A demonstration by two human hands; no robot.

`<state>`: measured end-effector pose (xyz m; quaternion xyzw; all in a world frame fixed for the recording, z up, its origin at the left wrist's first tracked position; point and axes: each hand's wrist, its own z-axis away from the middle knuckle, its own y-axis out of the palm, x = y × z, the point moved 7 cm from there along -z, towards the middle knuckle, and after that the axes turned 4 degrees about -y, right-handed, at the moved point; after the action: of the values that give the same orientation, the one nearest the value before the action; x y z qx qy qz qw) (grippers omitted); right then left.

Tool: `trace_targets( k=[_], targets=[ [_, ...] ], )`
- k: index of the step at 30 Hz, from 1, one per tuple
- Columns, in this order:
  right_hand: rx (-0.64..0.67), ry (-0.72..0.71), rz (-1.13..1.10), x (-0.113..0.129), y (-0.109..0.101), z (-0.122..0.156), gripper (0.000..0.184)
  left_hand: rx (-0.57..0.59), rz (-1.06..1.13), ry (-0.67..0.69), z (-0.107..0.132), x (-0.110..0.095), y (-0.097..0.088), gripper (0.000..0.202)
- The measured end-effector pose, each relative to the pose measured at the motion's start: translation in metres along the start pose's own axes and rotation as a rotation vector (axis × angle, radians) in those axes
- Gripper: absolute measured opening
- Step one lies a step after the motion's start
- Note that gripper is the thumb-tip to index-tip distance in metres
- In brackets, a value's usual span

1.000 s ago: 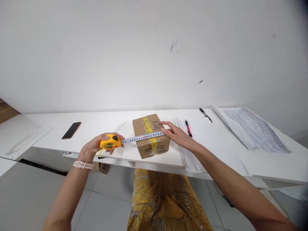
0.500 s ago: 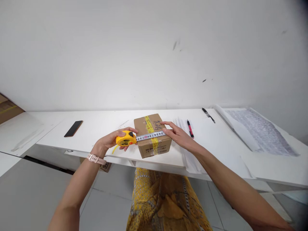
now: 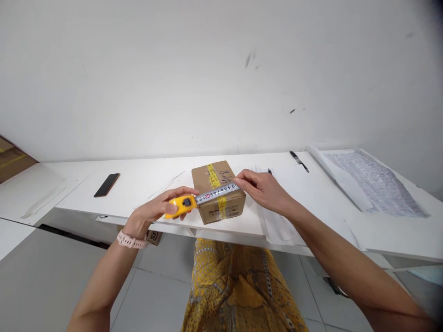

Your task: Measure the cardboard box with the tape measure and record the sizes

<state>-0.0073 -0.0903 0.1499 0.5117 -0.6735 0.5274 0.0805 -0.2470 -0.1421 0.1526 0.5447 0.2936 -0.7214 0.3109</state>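
A small brown cardboard box [image 3: 207,177] with yellow tape and handwriting on top sits near the front edge of the white desk. My left hand [image 3: 161,205] is closed around the yellow case of a tape measure [image 3: 180,206], just left of the box. The blade [image 3: 218,192] runs out across the top of the box, numbers facing up. On the right side, my right hand [image 3: 263,189] pinches the blade near its end, thumb and forefinger together. The blade's very tip is hidden by those fingers.
A dark phone [image 3: 107,185] lies on the desk [image 3: 152,175] at left. Behind and beyond my right hand are white papers [image 3: 297,189], a black pen [image 3: 299,161] and a handwritten sheet [image 3: 374,180]. The wall rises behind the desk.
My right hand has turned from fingers extended over the box edge to a pinch on the blade. The tape case has tilted, and the blade now slants more across the box.
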Motion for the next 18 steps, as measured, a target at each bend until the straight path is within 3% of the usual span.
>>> trace_targets(
  k=[4, 7, 9, 12, 15, 18],
  targets=[
    [0.043, -0.201, 0.069, 0.051, -0.016, 0.01, 0.035, 0.044, -0.075, 0.003, 0.027, 0.0, 0.046, 0.076],
    [0.151, -0.31, 0.015, 0.07, -0.009, 0.025, 0.034, 0.026, 0.065, -0.025, 0.042, 0.022, 0.077, 0.072],
    [0.192, -0.325, -0.067, 0.067, -0.003, 0.034, 0.03, -0.006, 0.2, -0.034, 0.048, 0.044, 0.09, 0.074],
    [0.035, -0.146, -0.175, 0.03, -0.003, 0.041, 0.034, -0.155, 0.371, 0.025, 0.055, 0.076, 0.086, 0.076],
    [-0.237, 0.159, -0.204, -0.032, -0.002, 0.054, 0.044, -0.531, 0.459, 0.2, 0.061, 0.099, 0.056, 0.071],
    [-0.223, 0.31, -0.255, -0.072, 0.024, 0.063, 0.054, -0.876, 0.489, 0.316, 0.058, 0.119, 0.035, 0.061]
  ],
)
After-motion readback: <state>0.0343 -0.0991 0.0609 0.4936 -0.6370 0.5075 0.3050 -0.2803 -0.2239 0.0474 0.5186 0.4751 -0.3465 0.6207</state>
